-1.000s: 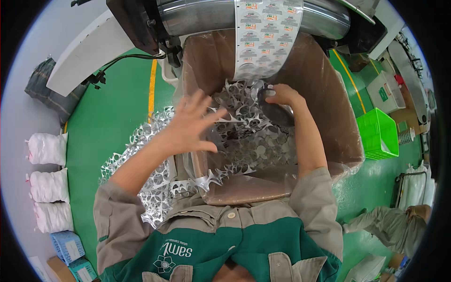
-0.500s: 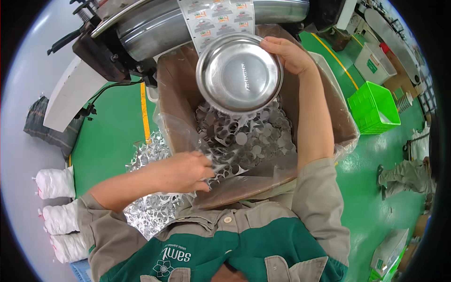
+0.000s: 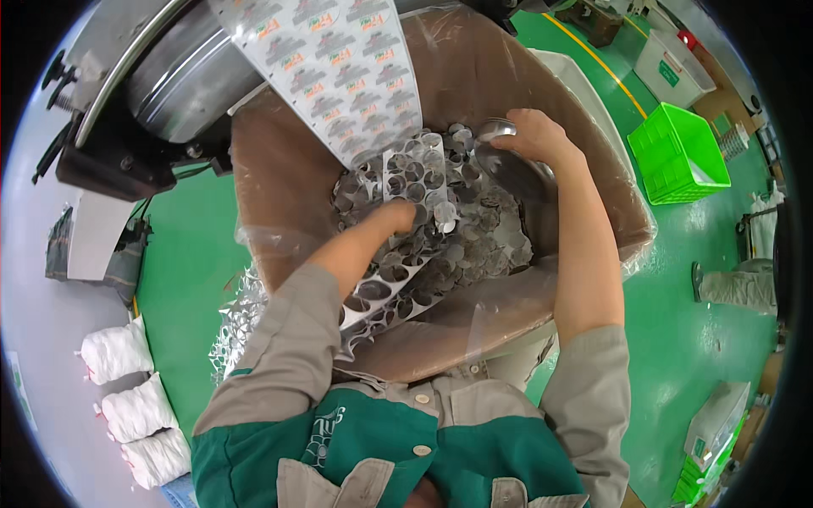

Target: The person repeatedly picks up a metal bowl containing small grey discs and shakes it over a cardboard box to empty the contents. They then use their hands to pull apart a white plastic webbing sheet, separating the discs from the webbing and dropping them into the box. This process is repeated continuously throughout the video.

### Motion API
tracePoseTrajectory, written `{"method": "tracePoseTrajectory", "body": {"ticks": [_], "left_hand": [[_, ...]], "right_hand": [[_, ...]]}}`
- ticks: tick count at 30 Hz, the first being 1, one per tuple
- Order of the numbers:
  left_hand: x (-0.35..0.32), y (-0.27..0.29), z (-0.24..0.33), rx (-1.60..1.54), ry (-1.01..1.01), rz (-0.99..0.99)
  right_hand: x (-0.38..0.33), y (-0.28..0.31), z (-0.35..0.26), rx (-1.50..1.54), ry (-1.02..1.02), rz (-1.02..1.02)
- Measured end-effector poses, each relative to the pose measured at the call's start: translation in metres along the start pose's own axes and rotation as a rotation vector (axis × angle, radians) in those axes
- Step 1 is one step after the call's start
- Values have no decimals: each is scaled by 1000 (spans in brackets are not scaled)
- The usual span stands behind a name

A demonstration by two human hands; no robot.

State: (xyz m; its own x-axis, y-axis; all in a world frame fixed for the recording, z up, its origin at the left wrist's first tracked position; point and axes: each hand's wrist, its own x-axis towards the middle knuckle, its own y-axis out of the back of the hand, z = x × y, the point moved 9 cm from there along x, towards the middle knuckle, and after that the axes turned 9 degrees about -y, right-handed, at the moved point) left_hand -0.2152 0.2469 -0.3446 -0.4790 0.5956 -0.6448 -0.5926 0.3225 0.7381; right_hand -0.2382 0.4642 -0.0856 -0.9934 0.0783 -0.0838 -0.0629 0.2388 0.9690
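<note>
Head view: I look down into one large bin [image 3: 474, 55], brown-walled and lined with clear plastic, with both my hands over its opening.
Right hand: my right hand [image 3: 539, 137] grips the edge of one metal dish [image 3: 514, 173] — it stands steeply tilted above the scrap, near the bin's right wall.
Left hand: my left hand [image 3: 400, 216] reaches down to a punched strip [image 3: 423, 162]; its fingertips are hidden, so I cannot tell whether they close on it.
Edges: the printed web [image 3: 343, 72] hangs from the roller [image 3: 199, 89] into the bin, its lower end just beyond my left hand; the bin's near wall rises close to my body.
Room: a gap separates my two hands, and loose discs [image 3: 487, 233] lie below it, nearer me; the right wall leaves the dish less space.
Counts: one dish, one web, one roller; three white bags [image 3: 116, 351] at far left; one bright green crate [image 3: 665, 157] beyond the bin — the discs are too many to count.
</note>
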Motion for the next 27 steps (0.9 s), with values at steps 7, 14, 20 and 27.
{"method": "tracePoseTrajectory", "body": {"ticks": [7,14,20,27], "left_hand": [[53,-134,-32,57,-104,19],[29,-61,47,-443,-221,-123],[-86,123,47,-328,-225,384],[-222,129,-64,-644,-21,753]], "right_hand": [[-13,37,-38,202,64,-75],[-2,15,-6,80,1,-93],[5,6,25,58,4,15],[-25,55,-18,729,116,-268]]}}
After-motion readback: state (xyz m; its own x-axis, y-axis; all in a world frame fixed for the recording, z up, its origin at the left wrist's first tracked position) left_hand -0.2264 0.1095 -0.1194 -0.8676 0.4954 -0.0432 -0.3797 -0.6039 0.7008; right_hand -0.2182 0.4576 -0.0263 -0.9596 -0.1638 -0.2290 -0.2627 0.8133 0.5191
